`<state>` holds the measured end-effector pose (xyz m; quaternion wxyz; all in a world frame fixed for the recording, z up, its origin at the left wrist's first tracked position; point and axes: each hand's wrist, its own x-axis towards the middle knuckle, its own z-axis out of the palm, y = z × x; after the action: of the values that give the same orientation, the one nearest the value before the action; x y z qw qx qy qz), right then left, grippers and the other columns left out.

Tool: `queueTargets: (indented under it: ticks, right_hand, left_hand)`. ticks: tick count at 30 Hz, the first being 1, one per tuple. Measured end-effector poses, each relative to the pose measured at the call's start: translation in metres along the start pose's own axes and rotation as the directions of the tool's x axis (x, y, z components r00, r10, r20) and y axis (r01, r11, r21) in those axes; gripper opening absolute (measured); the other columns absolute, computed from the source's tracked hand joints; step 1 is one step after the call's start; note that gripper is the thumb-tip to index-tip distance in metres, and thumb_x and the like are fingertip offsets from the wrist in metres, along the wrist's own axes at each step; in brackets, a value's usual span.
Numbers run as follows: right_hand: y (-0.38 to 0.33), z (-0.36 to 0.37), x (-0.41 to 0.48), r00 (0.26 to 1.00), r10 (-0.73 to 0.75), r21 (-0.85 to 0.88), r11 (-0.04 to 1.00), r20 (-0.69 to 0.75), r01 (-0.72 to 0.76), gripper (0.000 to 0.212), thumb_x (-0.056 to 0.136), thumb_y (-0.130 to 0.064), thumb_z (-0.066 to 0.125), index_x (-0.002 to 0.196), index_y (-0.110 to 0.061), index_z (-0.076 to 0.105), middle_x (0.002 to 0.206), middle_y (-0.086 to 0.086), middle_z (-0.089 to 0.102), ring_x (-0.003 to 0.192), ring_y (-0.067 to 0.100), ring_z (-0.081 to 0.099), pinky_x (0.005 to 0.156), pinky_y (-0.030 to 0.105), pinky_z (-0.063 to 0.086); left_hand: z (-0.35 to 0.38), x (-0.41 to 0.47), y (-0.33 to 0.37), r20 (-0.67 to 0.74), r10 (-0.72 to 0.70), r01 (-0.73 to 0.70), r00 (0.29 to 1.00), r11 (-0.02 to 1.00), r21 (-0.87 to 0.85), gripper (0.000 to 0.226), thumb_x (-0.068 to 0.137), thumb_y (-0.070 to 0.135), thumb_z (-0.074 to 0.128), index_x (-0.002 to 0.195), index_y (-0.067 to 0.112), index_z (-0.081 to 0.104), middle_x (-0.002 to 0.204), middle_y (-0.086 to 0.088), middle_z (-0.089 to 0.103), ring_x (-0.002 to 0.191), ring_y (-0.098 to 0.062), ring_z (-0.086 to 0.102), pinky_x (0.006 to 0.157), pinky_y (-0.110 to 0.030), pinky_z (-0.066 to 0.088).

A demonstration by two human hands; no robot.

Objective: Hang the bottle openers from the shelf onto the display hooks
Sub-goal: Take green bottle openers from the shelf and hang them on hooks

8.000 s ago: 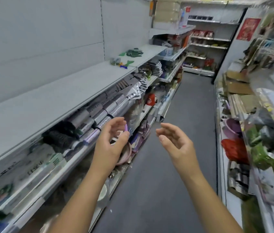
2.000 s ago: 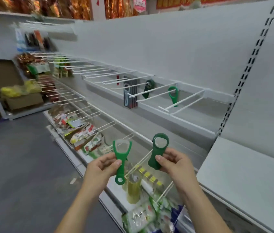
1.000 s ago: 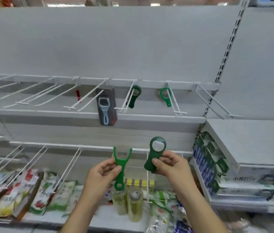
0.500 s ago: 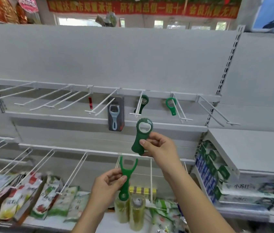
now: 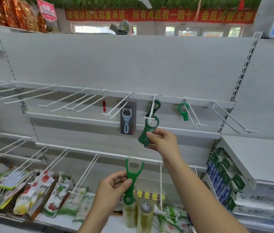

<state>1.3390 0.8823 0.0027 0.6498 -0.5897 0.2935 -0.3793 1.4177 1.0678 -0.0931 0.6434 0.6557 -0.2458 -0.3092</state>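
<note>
My right hand (image 5: pixel 162 142) pinches the handle of a dark green bottle opener (image 5: pixel 147 132), its ring at the tip of a white display hook (image 5: pixel 151 110) (a second dark green opener (image 5: pixel 156 105) hangs farther back on that same hook). My left hand (image 5: pixel 114 187) grips a lighter green forked opener (image 5: pixel 131 179) lower down, just above two bottles (image 5: pixel 144 214) of yellowish liquid standing on the lower shelf (image 5: pixel 62 220).

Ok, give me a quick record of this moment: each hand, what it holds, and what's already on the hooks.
Right hand: pinches dark green opener, ring at the hook tip
Left hand: grips lighter green opener, held low, forked end up
Same hook, further back: hanging dark opener
Next hook right: hanging green opener
Hook to the left: packaged blue opener
Ring over hook yet: cannot tell
</note>
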Motion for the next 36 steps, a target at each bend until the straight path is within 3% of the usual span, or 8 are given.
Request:
queueTargets:
  ticks: [4, 11, 17, 23, 25, 29, 31, 36]
  right_hand:
    - [0.007, 0.002, 0.029, 0.993, 0.067, 0.077, 0.995, -0.093, -0.06, 0.006, 0.09, -0.007, 0.072, 0.091, -0.002, 0.068, 0.092, 0.019, 0.076, 0.08, 0.026, 0.074, 0.074, 0.036, 0.063]
    - [0.011, 0.005, 0.084, 0.978, 0.101, 0.09, 0.992, -0.184, -0.085, 0.014, 0.091, -0.006, 0.07, 0.079, -0.005, 0.063, 0.082, 0.018, 0.07, 0.074, 0.027, 0.07, 0.069, 0.033, 0.063]
    - [0.011, 0.003, 0.127, 0.967, 0.11, 0.02, 0.994, -0.228, -0.108, 0.015, 0.092, -0.004, 0.068, 0.078, -0.001, 0.066, 0.083, 0.017, 0.071, 0.076, 0.036, 0.07, 0.081, 0.044, 0.061]
    - [0.017, -0.002, 0.157, 0.961, 0.143, -0.003, 0.989, -0.237, -0.148, 0.019, 0.089, -0.008, 0.073, 0.098, 0.008, 0.07, 0.096, 0.024, 0.071, 0.067, 0.034, 0.069, 0.061, 0.035, 0.064]
    - [0.02, -0.005, 0.159, 0.961, 0.159, -0.013, 0.986, -0.226, -0.167, 0.024, 0.088, -0.013, 0.075, 0.096, 0.009, 0.07, 0.091, 0.026, 0.069, 0.068, 0.035, 0.069, 0.069, 0.039, 0.064]
    - [0.028, -0.015, 0.139, 0.973, 0.092, -0.082, 0.99, -0.213, -0.112, 0.018, 0.091, -0.017, 0.071, 0.087, 0.001, 0.068, 0.086, 0.018, 0.068, 0.083, 0.033, 0.068, 0.09, 0.047, 0.059]
    - [0.03, -0.021, 0.12, 0.976, 0.029, -0.125, 0.99, -0.217, -0.057, 0.018, 0.092, -0.018, 0.069, 0.098, -0.001, 0.07, 0.088, 0.014, 0.072, 0.091, 0.03, 0.072, 0.09, 0.042, 0.06]
    - [0.035, -0.041, 0.044, 0.979, -0.124, -0.188, 0.978, -0.163, 0.093, 0.006, 0.093, -0.017, 0.067, 0.098, -0.016, 0.07, 0.096, 0.008, 0.074, 0.097, 0.024, 0.071, 0.088, 0.035, 0.058]
  left_hand:
    - [-0.005, 0.004, -0.005, -0.005, 0.007, -0.007, 1.0, 1.0, -0.002, 0.027, 0.086, -0.002, 0.072, 0.11, 0.01, 0.073, 0.097, -0.007, 0.079, 0.096, -0.024, 0.075, 0.083, -0.031, 0.06]
    - [-0.016, 0.012, -0.008, -0.007, 0.007, -0.007, 1.0, 1.0, 0.018, 0.027, 0.081, -0.002, 0.076, 0.103, 0.014, 0.074, 0.092, -0.004, 0.08, 0.091, -0.02, 0.075, 0.087, -0.036, 0.06]
    - [-0.029, 0.023, -0.012, -0.027, 0.0, 0.0, 1.0, 1.0, 0.021, 0.027, 0.08, -0.004, 0.077, 0.101, 0.014, 0.074, 0.09, -0.007, 0.08, 0.09, -0.023, 0.076, 0.082, -0.032, 0.06]
    - [-0.032, 0.028, -0.011, -0.024, 0.004, -0.003, 1.0, 0.999, 0.032, 0.027, 0.08, -0.004, 0.077, 0.098, 0.016, 0.075, 0.088, -0.005, 0.08, 0.087, -0.021, 0.076, 0.08, -0.031, 0.06]
    - [-0.031, 0.028, -0.011, -0.018, -0.002, 0.003, 1.0, 1.0, 0.024, 0.027, 0.079, -0.004, 0.077, 0.098, 0.015, 0.075, 0.088, -0.006, 0.08, 0.088, -0.022, 0.076, 0.082, -0.032, 0.06]
    - [-0.029, 0.028, -0.012, -0.012, 0.006, -0.006, 1.0, 1.0, 0.019, 0.027, 0.079, -0.003, 0.077, 0.098, 0.015, 0.075, 0.089, -0.006, 0.08, 0.089, -0.022, 0.075, 0.084, -0.034, 0.06]
    - [-0.026, 0.026, -0.011, -0.004, 0.01, -0.01, 1.0, 1.0, 0.016, 0.027, 0.079, -0.001, 0.078, 0.099, 0.015, 0.075, 0.09, -0.004, 0.08, 0.089, -0.02, 0.075, 0.086, -0.033, 0.06]
    - [-0.011, 0.023, -0.006, 0.036, 0.015, -0.014, 0.999, 0.999, -0.033, 0.026, 0.083, 0.002, 0.075, 0.105, 0.014, 0.074, 0.096, -0.005, 0.079, 0.096, -0.023, 0.075, 0.087, -0.035, 0.059]
